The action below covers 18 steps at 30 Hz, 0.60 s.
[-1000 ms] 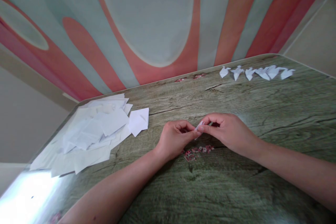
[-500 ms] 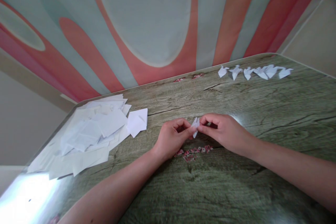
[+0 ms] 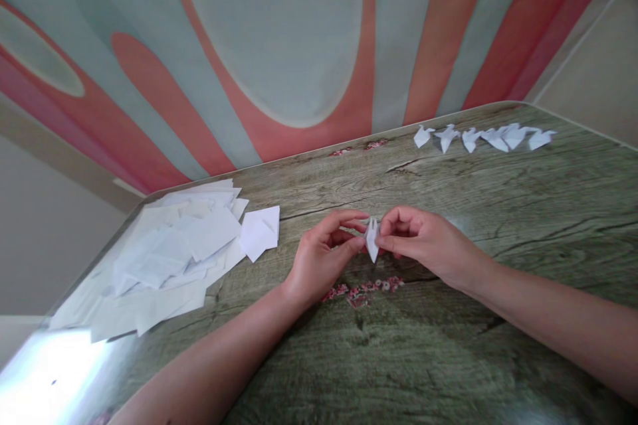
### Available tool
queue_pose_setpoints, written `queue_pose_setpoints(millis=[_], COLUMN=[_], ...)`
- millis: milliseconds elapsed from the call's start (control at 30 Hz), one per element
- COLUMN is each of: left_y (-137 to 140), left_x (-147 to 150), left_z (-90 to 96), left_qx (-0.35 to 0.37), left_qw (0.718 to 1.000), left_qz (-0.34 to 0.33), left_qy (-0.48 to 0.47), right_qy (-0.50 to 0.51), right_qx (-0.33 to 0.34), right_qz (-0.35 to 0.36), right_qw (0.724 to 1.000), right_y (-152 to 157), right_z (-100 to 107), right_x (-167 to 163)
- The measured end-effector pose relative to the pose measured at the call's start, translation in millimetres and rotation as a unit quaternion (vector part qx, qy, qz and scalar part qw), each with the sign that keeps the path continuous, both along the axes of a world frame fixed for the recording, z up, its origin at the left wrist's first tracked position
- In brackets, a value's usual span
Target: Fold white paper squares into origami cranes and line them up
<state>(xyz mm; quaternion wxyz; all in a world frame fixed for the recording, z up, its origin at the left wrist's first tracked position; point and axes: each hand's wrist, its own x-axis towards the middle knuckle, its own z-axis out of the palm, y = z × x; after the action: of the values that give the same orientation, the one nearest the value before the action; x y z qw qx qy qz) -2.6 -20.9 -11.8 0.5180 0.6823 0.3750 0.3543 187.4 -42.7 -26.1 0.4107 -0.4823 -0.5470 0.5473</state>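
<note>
Between my hands, over the middle of the table, is a small white folded paper (image 3: 372,240), narrow and pointed at the bottom, with two thin points at the top. My left hand (image 3: 326,251) pinches its left edge between thumb and fingers. From the other side, my right hand (image 3: 415,238) grips the right edge with thumb and index finger. The fingertips behind the paper are partly hidden.
A wide pile of white paper sheets (image 3: 164,252) covers the table's left side, with a few square pieces (image 3: 260,232) beside it. Several folded paper birds (image 3: 471,139) stand in a row at the back right. A patterned wall (image 3: 279,33) rises behind the wood-grain table (image 3: 399,345).
The folded paper has turned more upright, its face now showing more fully. My left fingers have loosened and lifted slightly; my right hand has shifted a little upward.
</note>
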Motion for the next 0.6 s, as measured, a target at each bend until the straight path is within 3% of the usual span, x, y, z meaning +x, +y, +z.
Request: queue_pose_setpoints(millis=[167,600], left_y=[1.7,1.3], left_x=[-2.1,-1.6], left_z=[-0.8,-3.2], left_qx=[0.026,-0.038], left_qw=[0.997,0.998], left_qz=[0.003,0.023], left_qy=[0.068,0.039], right_qy=[-0.048,0.015], right_qx=[0.006,-0.026], right_qz=[0.030,0.018], right_qw=[0.998,0.999], right_y=[-1.8,-0.1], right_z=[3.7,1.0], right_x=[2.1,4.3])
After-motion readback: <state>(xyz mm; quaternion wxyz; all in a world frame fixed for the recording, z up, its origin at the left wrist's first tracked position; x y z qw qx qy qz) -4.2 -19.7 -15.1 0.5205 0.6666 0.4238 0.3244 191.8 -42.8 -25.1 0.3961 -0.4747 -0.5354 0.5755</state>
